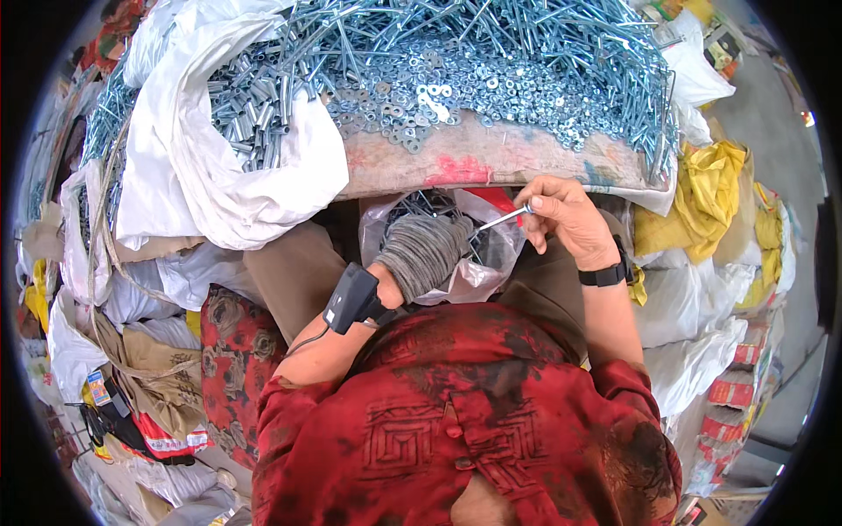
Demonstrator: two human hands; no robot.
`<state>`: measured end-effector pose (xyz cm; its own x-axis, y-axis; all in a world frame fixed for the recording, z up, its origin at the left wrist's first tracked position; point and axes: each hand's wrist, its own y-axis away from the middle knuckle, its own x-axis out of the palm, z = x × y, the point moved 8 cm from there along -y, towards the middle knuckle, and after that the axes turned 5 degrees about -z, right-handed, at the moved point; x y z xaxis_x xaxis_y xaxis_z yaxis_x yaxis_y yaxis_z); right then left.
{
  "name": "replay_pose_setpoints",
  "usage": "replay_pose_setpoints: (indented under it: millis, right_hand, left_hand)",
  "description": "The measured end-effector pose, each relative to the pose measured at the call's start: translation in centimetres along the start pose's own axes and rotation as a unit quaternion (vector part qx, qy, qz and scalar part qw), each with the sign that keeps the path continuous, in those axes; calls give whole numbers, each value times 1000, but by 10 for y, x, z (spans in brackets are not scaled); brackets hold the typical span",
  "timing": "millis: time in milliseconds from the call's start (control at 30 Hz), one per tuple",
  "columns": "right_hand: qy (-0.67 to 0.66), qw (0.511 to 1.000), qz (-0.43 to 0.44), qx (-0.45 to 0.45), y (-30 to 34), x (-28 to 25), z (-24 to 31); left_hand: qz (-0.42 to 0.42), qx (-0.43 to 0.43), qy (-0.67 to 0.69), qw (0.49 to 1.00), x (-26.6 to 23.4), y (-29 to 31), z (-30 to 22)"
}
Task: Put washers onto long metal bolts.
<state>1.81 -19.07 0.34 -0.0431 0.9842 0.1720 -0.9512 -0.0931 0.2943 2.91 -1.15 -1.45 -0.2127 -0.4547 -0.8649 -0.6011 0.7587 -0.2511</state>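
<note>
A long silvery bolt [500, 222] spans the gap between my hands, over my lap. My right hand [566, 219], bare, pinches its head end between thumb and fingers. My left hand [425, 252], in a grey knit glove, is closed at the bolt's other end; the glove hides part of its fingertips. Beneath the hands, a clear plastic bag [478, 282] sits between my knees with more bolts [430, 203] in it.
Ahead stands a cloth-covered work surface [395, 167] heaped with washers [491, 88] and long bolts [561, 35]. A white sack [175, 167] at its left holds metal tubes [254, 110]. Yellow sacks [693, 197] and white sacks [693, 298] lie right; a floral cushion [232, 368] is left.
</note>
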Motion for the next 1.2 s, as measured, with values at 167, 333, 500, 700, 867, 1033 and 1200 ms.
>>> replay_pose_setpoints:
  millis: [167, 333, 500, 700, 867, 1033, 1200]
  right_hand:
    - [84, 985, -68, -135, -57, -1, 34]
    - [682, 620, -234, -310, -118, -26, 45]
    - [750, 546, -271, -257, -117, -32, 47]
    - [406, 883, -215, -100, -113, -26, 18]
    - [89, 937, 274, -199, -15, 198, 18]
    - [-25, 892, 450, -33, 42, 275, -9]
    - [-116, 849, 509, 79, 62, 293, -20]
  left_hand:
    - [-39, -4, -109, 993, -25, -12, 8]
    - [-159, 53, -135, 977, -41, -33, 2]
    - [-164, 21, -140, 976, -35, -44, -3]
    - [-150, 16, -127, 981, -32, -65, -39]
    - [-116, 23, -115, 986, -21, -52, -73]
    - [-105, 42, -106, 988, -12, -44, -89]
    - [-92, 31, -113, 989, -16, -29, -83]
